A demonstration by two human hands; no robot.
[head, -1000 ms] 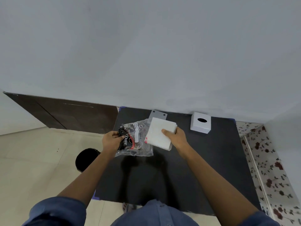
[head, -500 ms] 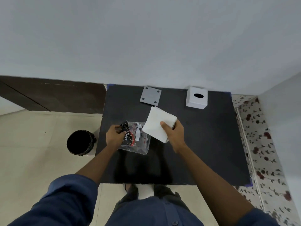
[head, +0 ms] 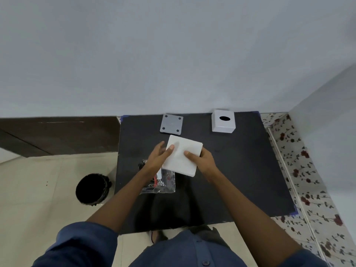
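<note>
**One white pad [head: 182, 158]: two-handed hold in preparation**

Step in hand, by judgement: taking the white pad into both hands above the black table [head: 240, 170]. Gripped at the near right corner by the right hand [head: 205, 160], thumb flat on the top face, other fingers curled out of sight under the edge. Met along the left edge by the left hand [head: 157, 158], thumb laid on the top face, fingers straight and spread alongside, closed around nothing. Apparently raised clear of the table, far edge just short of the grey plate [head: 171, 124] in this view. Cannot tell whether a box or a stack of sheets; faint layering at the far right edge only.

Next move, by judgement: either close the left fingers under the left edge for a firm two-sided grip, or lift at the top face with the left thumb. Keep the right-hand grip unchanged meanwhile. Avoid dragging the left forearm across the plastic bag [head: 163, 183], flat on the table directly beneath it, with dark and red items inside.

Surface: matt black, squarish, blue tape at two corners. Along the far edge, the grey plate, flat, with four corner holes, and a white cube box [head: 223, 121] with an oval opening on top, well apart from each other.

Room: plain pale wall behind. Cream floor tiles to the left, with a black bin [head: 92, 189] near the table's left edge. Dark brown panel [head: 57, 135] along the wall base. Floral-patterned covering [head: 308, 180] to the right.
</note>
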